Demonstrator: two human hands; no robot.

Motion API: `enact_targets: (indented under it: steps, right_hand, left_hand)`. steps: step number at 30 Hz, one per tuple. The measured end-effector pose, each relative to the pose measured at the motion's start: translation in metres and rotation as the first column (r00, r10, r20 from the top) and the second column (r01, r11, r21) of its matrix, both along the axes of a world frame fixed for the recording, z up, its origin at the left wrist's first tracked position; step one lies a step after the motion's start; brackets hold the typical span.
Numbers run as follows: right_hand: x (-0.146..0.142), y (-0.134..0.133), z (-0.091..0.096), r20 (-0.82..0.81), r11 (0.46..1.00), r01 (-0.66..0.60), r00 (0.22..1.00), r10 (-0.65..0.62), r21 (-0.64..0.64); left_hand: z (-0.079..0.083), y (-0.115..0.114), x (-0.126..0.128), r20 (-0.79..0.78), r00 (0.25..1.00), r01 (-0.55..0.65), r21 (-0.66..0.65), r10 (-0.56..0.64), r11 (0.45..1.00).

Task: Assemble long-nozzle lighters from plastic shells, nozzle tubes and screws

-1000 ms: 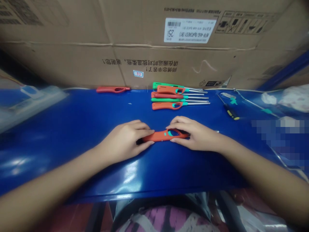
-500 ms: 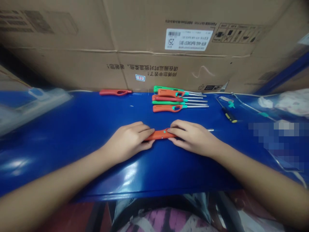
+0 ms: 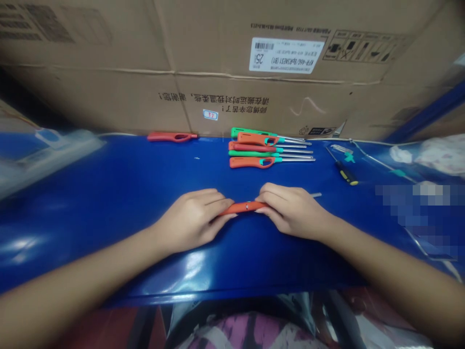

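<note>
Both hands pinch an orange long-necked lighter lying crosswise over the blue table. My left hand closes on the left end of its handle. Toward the trigger side, my right hand grips it with thumb and fingers, hiding much of that part; the metal tip shows beyond the hand at the right. A narrow edge of the handle faces me, with a small pale spot near its middle. Farther back lies a group of several similar lighters, orange, red and green, their metal necks pointing right.
A red lighter handle without a visible metal neck lies at the back left. A black and yellow screwdriver is at the right. Behind the blue table stands a large cardboard sheet. White plastic bags lie at far right.
The orange lighter has been rolled in my hands, so its narrow edge now faces me instead of its broad side with the green trigger. Both hands still hold it.
</note>
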State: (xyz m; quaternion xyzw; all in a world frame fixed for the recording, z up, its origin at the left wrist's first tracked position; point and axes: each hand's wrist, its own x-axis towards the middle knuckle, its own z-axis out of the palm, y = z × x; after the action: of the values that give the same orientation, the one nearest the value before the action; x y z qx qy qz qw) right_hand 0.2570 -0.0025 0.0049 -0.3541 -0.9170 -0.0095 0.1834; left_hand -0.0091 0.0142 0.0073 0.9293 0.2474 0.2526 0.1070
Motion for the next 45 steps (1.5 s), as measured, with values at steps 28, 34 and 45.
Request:
enact_targets:
  steps: [28, 34, 45]
  right_hand:
    - [0.011, 0.003, 0.017, 0.007, 0.995, 0.034, 0.999, -0.035, 0.093]
    - [0.017, 0.004, 0.014, -0.003, 0.982, 0.012, 1.000, -0.011, 0.187]
    - [0.027, 0.019, 0.022, 0.057, 0.982, 0.160, 0.984, -0.167, 0.104]
  left_hand:
    - [0.002, 0.018, -0.008, 0.030, 0.998, 0.051, -0.051, -0.050, 0.997]
    - [0.004, 0.019, -0.008, -0.012, 0.999, 0.041, -0.081, -0.042, 0.996]
    - [0.000, 0.022, -0.008, -0.067, 0.995, -0.076, -0.025, 0.074, 0.997]
